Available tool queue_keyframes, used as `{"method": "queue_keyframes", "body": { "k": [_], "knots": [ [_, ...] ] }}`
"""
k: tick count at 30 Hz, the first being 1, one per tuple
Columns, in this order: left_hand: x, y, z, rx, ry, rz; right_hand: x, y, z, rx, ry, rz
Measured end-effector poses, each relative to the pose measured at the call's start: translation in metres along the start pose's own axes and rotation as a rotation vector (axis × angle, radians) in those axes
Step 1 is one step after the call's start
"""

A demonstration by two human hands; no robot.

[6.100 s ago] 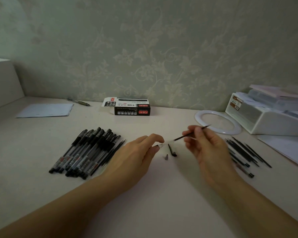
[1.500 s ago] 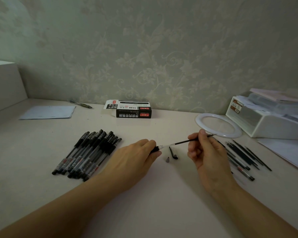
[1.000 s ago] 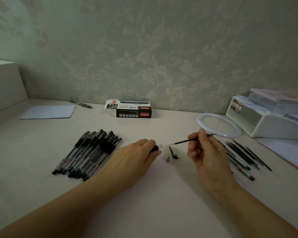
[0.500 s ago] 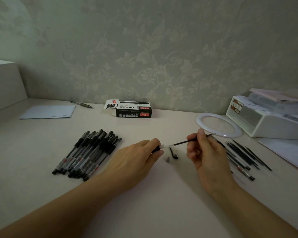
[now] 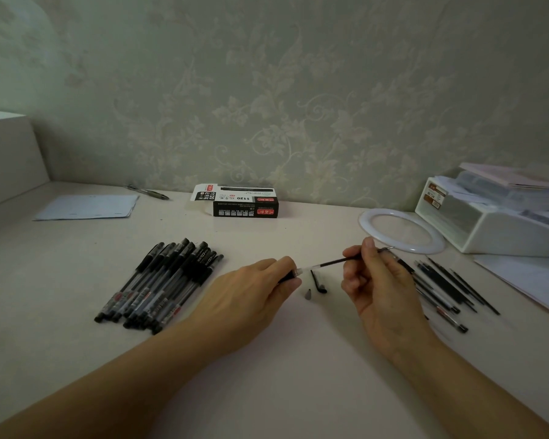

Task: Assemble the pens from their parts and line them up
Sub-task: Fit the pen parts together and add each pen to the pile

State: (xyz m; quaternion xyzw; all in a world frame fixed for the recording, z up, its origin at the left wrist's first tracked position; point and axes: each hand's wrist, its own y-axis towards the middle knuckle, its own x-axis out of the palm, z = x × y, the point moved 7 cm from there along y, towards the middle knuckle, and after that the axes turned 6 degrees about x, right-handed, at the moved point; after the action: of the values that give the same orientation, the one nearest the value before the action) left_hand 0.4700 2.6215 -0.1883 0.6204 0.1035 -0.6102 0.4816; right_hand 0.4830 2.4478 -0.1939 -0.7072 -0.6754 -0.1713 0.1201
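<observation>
My left hand [image 5: 251, 294] grips a pen barrel [image 5: 293, 274] whose open end points right; most of the barrel is hidden under the fingers. My right hand [image 5: 377, 280] pinches a thin black refill [image 5: 336, 262], and the refill's clear end sits at the barrel's mouth. Between the hands a black pen cap [image 5: 318, 282] and a small grey tip piece [image 5: 308, 294] lie on the desk. A row of several assembled black pens [image 5: 159, 283] lies to the left. Loose refills and pen parts [image 5: 447, 286] lie to the right.
A black pen box [image 5: 244, 204] stands at the back by the wall. A white ring [image 5: 401, 229] and a white organiser with papers [image 5: 501, 213] are at the back right. A sheet of paper [image 5: 86, 206] and a stray pen [image 5: 148, 192] lie at the back left.
The refill in my right hand has slid leftward until its end meets the barrel held in my left hand. The cap and tip piece have not moved.
</observation>
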Motion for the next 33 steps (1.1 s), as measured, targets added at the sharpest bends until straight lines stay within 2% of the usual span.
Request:
{"method": "queue_keyframes", "body": {
  "k": [3, 7, 10, 14, 20, 28, 30, 33],
  "knots": [
    [0.0, 0.0, -0.001, -0.01, 0.012, -0.006, 0.002, -0.002, -0.002, -0.04, -0.129, -0.04],
    [0.0, 0.0, 0.003, 0.006, -0.018, -0.001, 0.022, -0.011, -0.003, -0.219, -0.67, -0.153],
    [-0.001, 0.0, 0.003, 0.001, -0.067, 0.02, 0.032, -0.014, 0.007, -0.246, -0.95, -0.212],
    [-0.004, 0.001, -0.001, -0.03, -0.065, 0.049, 0.02, -0.011, -0.002, -0.332, -1.077, -0.089],
    [-0.003, 0.0, -0.002, -0.043, -0.055, 0.048, 0.022, -0.007, 0.005, -0.413, -1.243, -0.118],
    [0.002, -0.001, -0.002, -0.029, -0.03, 0.007, 0.021, -0.004, 0.011, -0.433, -1.288, -0.152],
    [0.002, -0.001, -0.002, -0.029, -0.048, 0.0, 0.016, -0.003, 0.005, -0.411, -1.133, -0.106],
    [0.003, 0.0, -0.002, -0.02, -0.06, 0.001, 0.007, 0.001, 0.0, -0.283, -0.769, -0.077]
  ]
}}
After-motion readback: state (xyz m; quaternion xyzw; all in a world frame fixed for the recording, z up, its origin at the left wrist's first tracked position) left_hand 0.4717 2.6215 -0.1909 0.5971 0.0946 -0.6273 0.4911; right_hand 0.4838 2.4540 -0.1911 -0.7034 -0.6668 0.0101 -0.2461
